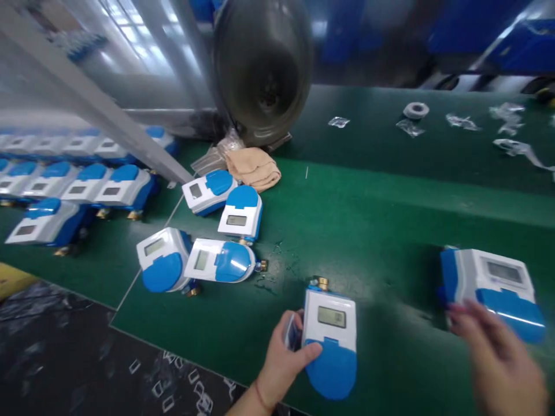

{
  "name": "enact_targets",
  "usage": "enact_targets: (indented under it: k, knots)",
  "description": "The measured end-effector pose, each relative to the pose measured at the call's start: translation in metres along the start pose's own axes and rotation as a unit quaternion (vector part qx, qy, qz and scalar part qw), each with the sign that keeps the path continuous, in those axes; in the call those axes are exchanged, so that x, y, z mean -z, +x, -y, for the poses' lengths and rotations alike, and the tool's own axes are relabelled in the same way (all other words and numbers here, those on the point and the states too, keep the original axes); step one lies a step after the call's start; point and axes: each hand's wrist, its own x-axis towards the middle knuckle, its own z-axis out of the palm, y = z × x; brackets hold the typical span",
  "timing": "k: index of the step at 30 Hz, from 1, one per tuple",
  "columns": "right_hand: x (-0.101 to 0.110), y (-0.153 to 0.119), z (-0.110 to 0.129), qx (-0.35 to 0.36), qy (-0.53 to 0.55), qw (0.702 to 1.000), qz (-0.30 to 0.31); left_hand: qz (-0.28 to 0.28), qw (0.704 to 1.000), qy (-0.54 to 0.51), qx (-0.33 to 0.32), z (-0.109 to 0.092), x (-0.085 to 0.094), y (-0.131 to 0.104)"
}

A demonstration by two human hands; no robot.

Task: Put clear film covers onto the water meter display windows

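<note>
My left hand [286, 358] grips a white and blue water meter [330, 341] by its left side, the thumb lying on the blue lid. Between palm and meter sits a small flat, shiny thing I cannot make out. The meter's display faces up and its brass fitting points away from me. My right hand [498, 352], smeared by motion, is at the near left edge of another water meter [503, 283]; whether it touches that meter is unclear. Several more meters, among them one lying sideways [221, 261], stand left of my left hand.
Rows of meters [78, 185] fill the far left, behind a slanted metal post [99, 110]. A beige cloth [254, 167] lies below a large dark round lamp [264, 63]. A tape roll [416, 110] and plastic scraps [462, 121] lie at the back. Bits litter the dark floor [104, 370].
</note>
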Motion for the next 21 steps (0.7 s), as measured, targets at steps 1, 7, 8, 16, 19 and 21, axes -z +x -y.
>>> enact_targets:
  k: [1, 7, 8, 16, 19, 21]
  knots:
    - [-0.023, -0.028, 0.007, -0.102, 0.066, 0.99, 0.068, -0.018, 1.0, -0.022, -0.005, 0.001, -0.004, 0.002]
    - [-0.119, -0.11, 0.034, -0.247, 0.135, 0.942, 0.18, -0.341, 0.917, -0.15, -0.139, -0.043, 0.043, 0.04]
    - [-0.122, -0.108, 0.035, -0.264, 0.136, 0.938, 0.176, -0.371, 0.902, -0.158, -0.158, -0.055, 0.053, 0.051]
    - [-0.099, -0.098, 0.041, -0.303, 0.317, 0.881, 0.18, -0.369, 0.908, -0.126, -0.153, -0.082, 0.076, 0.055]
    - [-0.093, -0.099, 0.032, -0.311, 0.364, 0.86, 0.178, -0.293, 0.949, -0.07, -0.096, -0.068, 0.092, 0.023]
    - [-0.09, -0.099, 0.024, -0.317, 0.371, 0.852, 0.189, -0.209, 0.977, -0.018, -0.049, -0.058, 0.101, 0.008]
